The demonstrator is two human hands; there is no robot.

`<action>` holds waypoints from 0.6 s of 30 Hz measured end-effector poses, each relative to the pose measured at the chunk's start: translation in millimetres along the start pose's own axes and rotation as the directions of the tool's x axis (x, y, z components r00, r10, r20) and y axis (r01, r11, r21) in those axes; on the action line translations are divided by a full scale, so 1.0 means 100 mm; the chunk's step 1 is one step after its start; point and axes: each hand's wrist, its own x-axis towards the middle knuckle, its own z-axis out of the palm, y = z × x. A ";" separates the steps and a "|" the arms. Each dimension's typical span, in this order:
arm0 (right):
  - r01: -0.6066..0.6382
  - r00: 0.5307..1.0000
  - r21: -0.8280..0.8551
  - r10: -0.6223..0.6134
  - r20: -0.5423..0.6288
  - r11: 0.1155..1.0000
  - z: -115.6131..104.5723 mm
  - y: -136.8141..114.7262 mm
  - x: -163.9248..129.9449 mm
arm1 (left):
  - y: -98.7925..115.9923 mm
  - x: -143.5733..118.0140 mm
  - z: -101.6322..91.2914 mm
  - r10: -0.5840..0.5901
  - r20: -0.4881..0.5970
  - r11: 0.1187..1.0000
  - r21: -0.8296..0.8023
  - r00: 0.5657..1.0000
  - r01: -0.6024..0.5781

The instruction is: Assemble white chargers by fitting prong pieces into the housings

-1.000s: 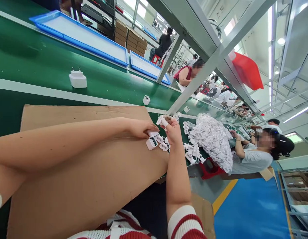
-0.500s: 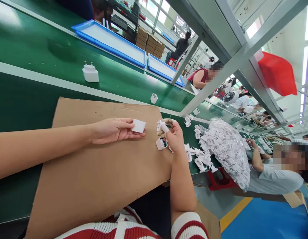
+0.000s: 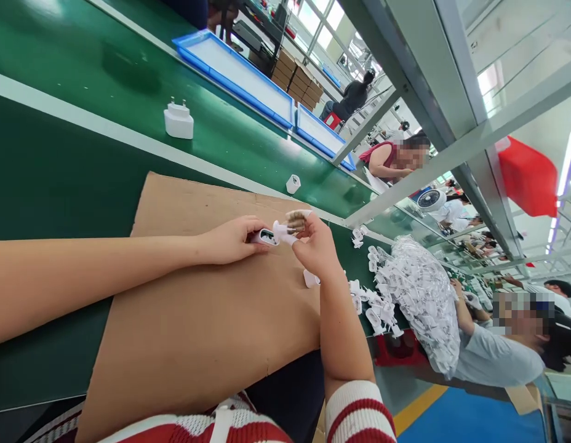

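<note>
While the left hand (image 3: 230,240) pinches a small white charger shell (image 3: 263,236) in closed fingers just above the cardboard sheet (image 3: 197,320) on the desk, the right hand (image 3: 315,249) holds a little white plug piece (image 3: 283,231) tight against it. Both parts look light, hard and smooth, so they could slip. Hold them by the flat sides, not the thin prongs.

Green table (image 3: 82,67); brown cardboard sheet (image 3: 197,326); white charger (image 3: 178,120); blue-rimmed trays (image 3: 234,74) upper centre; red-and-white striped sleeve (image 3: 357,412).
</note>
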 end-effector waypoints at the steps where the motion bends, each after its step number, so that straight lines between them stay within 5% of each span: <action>1: 0.030 0.999 -0.080 -0.028 0.029 0.996 0.04 -0.02 0.01 | -0.01 0.00 0.00 0.011 0.001 1.000 0.002 1.000 -0.011; 6: 0.263 0.963 -0.396 -0.210 0.171 0.880 0.19 -0.06 -0.03 | -0.05 0.00 0.03 0.097 -0.024 0.995 -0.028 0.995 -0.098; 12: 0.246 0.968 -0.424 -0.243 0.063 0.871 0.20 0.06 -0.09 | -0.06 0.01 0.04 0.053 -0.023 0.998 0.019 0.998 -0.052; 18: 0.326 0.945 -0.524 -0.276 0.174 0.787 0.23 0.06 -0.07 | -0.02 0.01 0.02 0.042 -0.017 0.998 0.044 0.999 -0.041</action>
